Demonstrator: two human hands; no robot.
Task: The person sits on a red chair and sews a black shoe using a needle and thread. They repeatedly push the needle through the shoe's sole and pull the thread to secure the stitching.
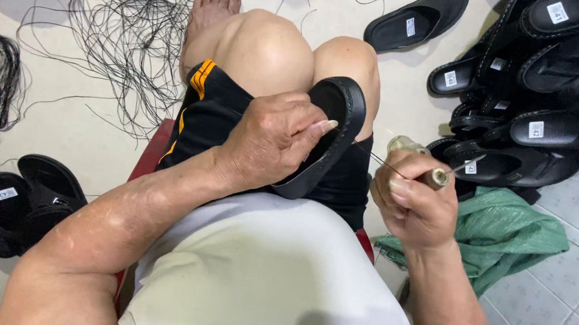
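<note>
Left hand (272, 135) clamps black rubber sandal (330, 136) on knee, long axis upright. Right hand (413, 204) fisted round wooden-handled awl (431, 174), just right of sandal; black thread (380, 158) between.

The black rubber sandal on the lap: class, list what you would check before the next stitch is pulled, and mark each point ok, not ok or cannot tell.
1. Black rubber sandal braced against the knees: ok.
2. Left hand gripping the sandal's edge: ok.
3. Right hand closed on the wooden-handled awl: ok.
4. Thin black thread running taut from sandal to awl: ok.
5. Awl's metal tip pointing away from the left hand: ok.
6. Stitch holes along the sole lined up: cannot tell, the fingers hide them.
</note>
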